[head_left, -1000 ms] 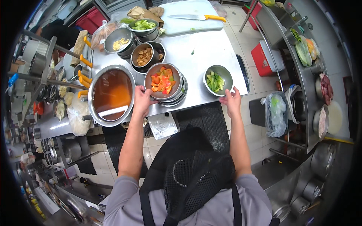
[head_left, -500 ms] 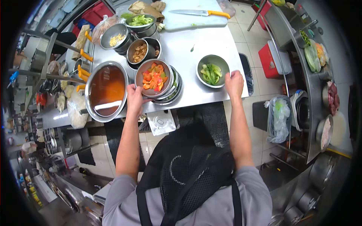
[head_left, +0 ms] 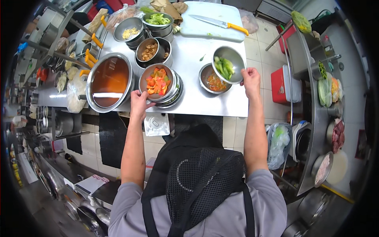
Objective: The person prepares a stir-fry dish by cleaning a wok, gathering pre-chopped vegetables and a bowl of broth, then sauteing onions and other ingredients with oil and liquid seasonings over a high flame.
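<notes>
I have right hand [head_left: 251,81] gripping tilted greens bowl [head_left: 236,59], partly above lower bowl [head_left: 204,73]; left hand [head_left: 139,105] holding pepper bowl [head_left: 147,72] by rim

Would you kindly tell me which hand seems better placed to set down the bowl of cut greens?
Probably the right hand: it grips the rim of the bowl of cut greens. The left hand is farther off, at the rim of the bowl of chopped peppers.

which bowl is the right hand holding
The tilted bowl of greens, gripped at its rim by the right hand; the left hand touches the bowl of cut peppers.
</notes>
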The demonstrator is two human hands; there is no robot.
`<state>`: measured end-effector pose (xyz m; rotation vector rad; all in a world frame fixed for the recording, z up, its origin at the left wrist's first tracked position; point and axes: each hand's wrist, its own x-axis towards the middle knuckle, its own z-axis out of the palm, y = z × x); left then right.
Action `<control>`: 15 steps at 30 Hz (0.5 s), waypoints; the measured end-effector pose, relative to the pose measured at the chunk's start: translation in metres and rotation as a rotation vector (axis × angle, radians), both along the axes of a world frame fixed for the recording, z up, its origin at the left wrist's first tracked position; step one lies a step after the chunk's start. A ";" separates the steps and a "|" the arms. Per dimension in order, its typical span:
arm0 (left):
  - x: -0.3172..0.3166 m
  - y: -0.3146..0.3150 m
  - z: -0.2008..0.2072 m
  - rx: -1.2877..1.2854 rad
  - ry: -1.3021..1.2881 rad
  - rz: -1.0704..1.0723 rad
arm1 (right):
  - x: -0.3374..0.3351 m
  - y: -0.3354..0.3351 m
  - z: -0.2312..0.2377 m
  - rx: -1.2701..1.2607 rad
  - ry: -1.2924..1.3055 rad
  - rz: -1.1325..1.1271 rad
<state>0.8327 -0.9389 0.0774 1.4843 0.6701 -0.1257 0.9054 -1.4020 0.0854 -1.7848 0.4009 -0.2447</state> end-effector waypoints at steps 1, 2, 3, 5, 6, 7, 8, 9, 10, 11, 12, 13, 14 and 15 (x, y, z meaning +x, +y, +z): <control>0.000 0.003 -0.004 -0.004 -0.002 0.015 | -0.002 0.005 -0.006 -0.047 0.020 0.008; 0.003 0.007 -0.009 -0.026 0.035 -0.047 | -0.007 0.007 -0.011 -0.146 0.047 0.004; 0.004 0.011 -0.012 -0.048 0.075 -0.105 | -0.010 0.013 -0.013 -0.242 0.075 0.004; 0.007 0.003 -0.008 -0.036 0.106 -0.172 | -0.013 0.005 -0.038 -0.366 0.074 -0.012; 0.006 -0.003 -0.004 0.013 0.144 -0.151 | -0.014 0.008 -0.045 -0.486 0.066 -0.035; 0.005 -0.007 -0.002 0.062 0.182 -0.131 | -0.018 0.010 -0.052 -0.481 0.065 -0.023; 0.004 -0.007 -0.005 0.094 0.184 -0.111 | -0.023 0.012 -0.058 -0.587 0.088 0.018; 0.003 -0.006 -0.006 0.097 0.180 -0.108 | -0.025 0.013 -0.063 -0.694 0.107 0.052; 0.002 -0.005 -0.007 0.079 0.180 -0.099 | -0.024 0.013 -0.067 -0.456 0.285 0.078; 0.003 -0.005 -0.008 0.061 0.180 -0.091 | -0.023 0.014 -0.071 -0.453 0.280 0.076; 0.002 -0.004 -0.009 0.064 0.178 -0.088 | -0.024 0.017 -0.071 -0.471 0.257 0.051; 0.003 -0.004 -0.011 0.068 0.185 -0.086 | -0.025 0.020 -0.070 -0.488 0.235 0.026; 0.004 -0.003 -0.012 0.072 0.193 -0.085 | -0.026 0.020 -0.068 -0.486 0.233 0.027; 0.002 0.000 -0.015 0.078 0.204 -0.075 | -0.027 0.032 -0.050 -0.392 0.268 0.035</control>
